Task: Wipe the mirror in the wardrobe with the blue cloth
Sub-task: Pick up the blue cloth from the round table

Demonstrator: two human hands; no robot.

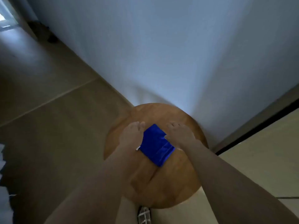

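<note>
Two hands: both are reaching down to a folded blue cloth [156, 145] on a round wooden counter [169, 183].
Cloth position: it is lying flat near the middle of the counter top, between the two hands, touching both.
Cloth look: it is showing as a saturated blue, folded into a rough rectangle, with soft creases near its lower right corner; a small white bit is peeking out at its left edge, too blurred to identify.
Left hand [131, 135]: it is resting at the cloth's left edge, back of the hand up; fingers are curling down at the far edge, but blur is keeping me from telling whether the grip is pinching the cloth.
Right hand [180, 135]: it is lying against the cloth's right edge, thumb touching the fabric; the grip cannot be told either.
Surroundings: a pale wall [161, 54] is standing behind the counter and a tan floor [48, 110] is running to the left.
Writing: nothing is reading clearly.
</note>
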